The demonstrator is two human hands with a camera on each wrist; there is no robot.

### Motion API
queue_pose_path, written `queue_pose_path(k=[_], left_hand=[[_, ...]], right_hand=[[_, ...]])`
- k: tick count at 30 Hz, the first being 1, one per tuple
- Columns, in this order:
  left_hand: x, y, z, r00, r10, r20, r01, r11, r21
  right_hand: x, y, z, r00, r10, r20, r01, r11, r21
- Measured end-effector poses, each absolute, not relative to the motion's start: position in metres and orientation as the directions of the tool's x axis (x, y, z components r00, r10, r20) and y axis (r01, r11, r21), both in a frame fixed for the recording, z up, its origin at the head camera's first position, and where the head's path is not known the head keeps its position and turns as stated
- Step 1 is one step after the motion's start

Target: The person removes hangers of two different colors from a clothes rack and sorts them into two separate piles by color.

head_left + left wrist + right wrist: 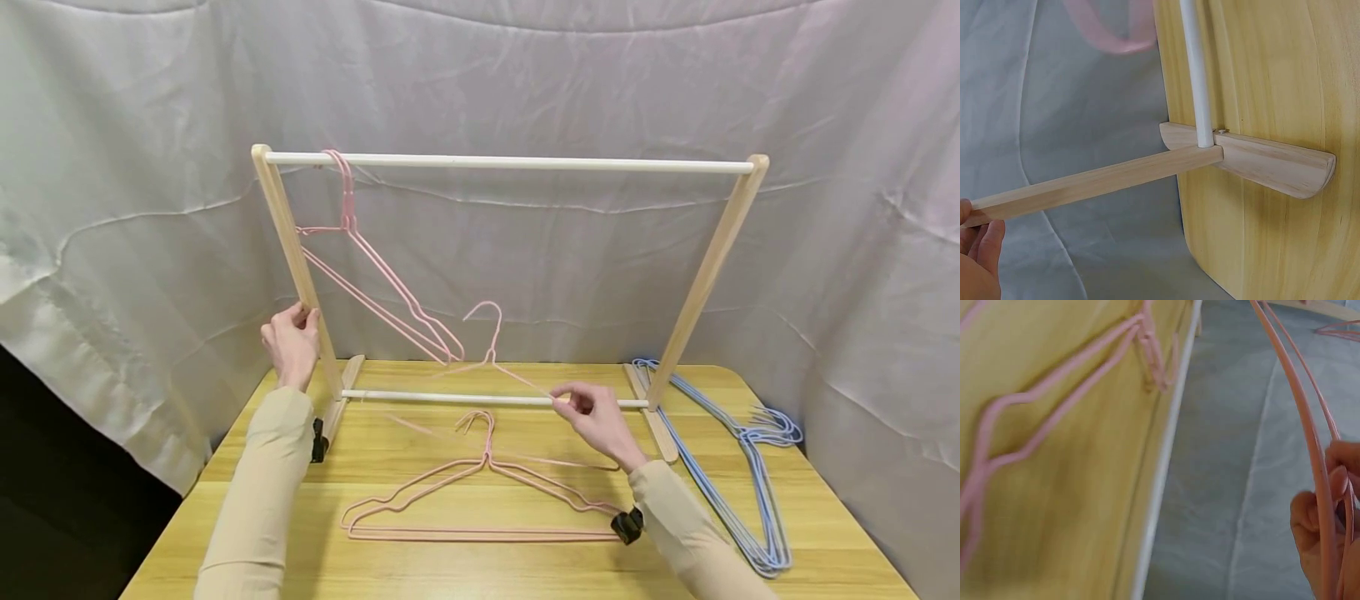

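Note:
My left hand [291, 343] pinches the left wooden post [288, 221] of a clothes rack; the left wrist view has the thumb and fingers around the post [1097, 183]. With thumb and fingers, my right hand [596, 423] holds a pink hanger [494, 337] by its right shoulder, hook upward, in front of the rack. In the right wrist view, the held hanger [1300, 403] crosses the fingers [1307, 515]. Pink hangers [397, 287] hang from the white top rail [510, 162] near its left end. More pink hangers [480, 533] lie on the table below.
Blue hangers [765, 500] lie in a bunch at the table's right side, partly behind the right post [705, 283]. A white lower bar [450, 397] joins the rack's feet. Grey curtain [510, 92] surrounds the wooden table [420, 575].

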State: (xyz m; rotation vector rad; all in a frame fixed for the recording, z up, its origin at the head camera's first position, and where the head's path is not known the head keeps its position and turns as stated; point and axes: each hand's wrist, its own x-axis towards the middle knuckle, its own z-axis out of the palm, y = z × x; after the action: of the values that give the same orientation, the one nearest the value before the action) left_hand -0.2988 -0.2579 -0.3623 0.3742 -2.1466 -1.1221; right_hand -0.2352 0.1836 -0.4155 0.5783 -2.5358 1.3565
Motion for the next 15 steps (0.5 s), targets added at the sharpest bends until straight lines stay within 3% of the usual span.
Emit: queue_pose_path(k=[8,15], left_hand=[[-0.297,-0.257,-0.361,-0.751,-0.526,0.398,0.047,0.559,0.828],[-0.297,-0.258,-0.362,-0.749,-0.52,0.41,0.05,0.573,0.818]], right_hand=[[-0.226,0.198,-0.445,-0.914,-0.35,0.205,-0.363,0.483,-0.797],[-0.216,0.204,-0.465,-0.889,-0.424,0.172,-0.366,0.434,-0.823]])
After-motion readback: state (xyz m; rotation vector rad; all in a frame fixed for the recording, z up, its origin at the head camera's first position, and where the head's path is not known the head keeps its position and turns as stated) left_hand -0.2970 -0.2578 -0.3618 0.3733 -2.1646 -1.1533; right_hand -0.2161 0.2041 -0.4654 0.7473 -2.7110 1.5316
